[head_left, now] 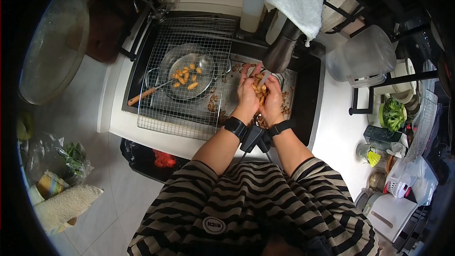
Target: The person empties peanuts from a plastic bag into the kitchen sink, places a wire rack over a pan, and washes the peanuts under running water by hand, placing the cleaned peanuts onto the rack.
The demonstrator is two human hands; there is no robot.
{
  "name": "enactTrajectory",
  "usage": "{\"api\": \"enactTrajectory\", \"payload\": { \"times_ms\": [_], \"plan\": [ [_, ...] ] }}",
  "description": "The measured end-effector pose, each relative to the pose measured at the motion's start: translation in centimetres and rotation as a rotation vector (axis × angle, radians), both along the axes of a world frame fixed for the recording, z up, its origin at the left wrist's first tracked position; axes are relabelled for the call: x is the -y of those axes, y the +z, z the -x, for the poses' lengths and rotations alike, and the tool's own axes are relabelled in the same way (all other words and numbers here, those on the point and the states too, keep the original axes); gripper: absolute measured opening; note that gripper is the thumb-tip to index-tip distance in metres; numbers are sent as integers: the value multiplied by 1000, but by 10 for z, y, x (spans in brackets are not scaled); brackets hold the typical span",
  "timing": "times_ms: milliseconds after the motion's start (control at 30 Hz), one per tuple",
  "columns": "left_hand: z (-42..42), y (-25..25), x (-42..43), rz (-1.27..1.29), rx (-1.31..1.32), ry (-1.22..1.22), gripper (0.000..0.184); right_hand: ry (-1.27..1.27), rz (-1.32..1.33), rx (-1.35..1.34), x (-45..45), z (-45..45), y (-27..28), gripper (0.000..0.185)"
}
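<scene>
My left hand and my right hand are cupped side by side over the right part of the sink, under the dark faucet. Between them lie several wet yellow-brown pieces that look like peanuts in shells, and water runs onto them. Both hands have curled fingers around the pile. More brown pieces are scattered on the metal sink floor below. To the left, a round strainer with a wooden handle holds several yellow pieces on a wire mesh rack.
A clear bottle stands behind the sink, beside a white cloth draped over the faucet. A plastic container and green vegetables are at the right. A black bag with something red hangs below the counter.
</scene>
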State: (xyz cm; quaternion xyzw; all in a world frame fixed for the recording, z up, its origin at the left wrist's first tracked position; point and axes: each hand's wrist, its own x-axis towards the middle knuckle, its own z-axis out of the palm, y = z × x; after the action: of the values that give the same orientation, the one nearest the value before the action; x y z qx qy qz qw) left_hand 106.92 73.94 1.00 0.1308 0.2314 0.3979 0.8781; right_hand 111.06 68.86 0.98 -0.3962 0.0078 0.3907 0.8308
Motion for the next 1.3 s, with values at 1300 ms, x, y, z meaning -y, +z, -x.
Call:
{"api": "enactTrajectory", "payload": {
  "times_ms": [1300],
  "plan": [
    [1,-3,-7,224,97,-29,26,50,-3,24,0,0,11,25]
  ]
}}
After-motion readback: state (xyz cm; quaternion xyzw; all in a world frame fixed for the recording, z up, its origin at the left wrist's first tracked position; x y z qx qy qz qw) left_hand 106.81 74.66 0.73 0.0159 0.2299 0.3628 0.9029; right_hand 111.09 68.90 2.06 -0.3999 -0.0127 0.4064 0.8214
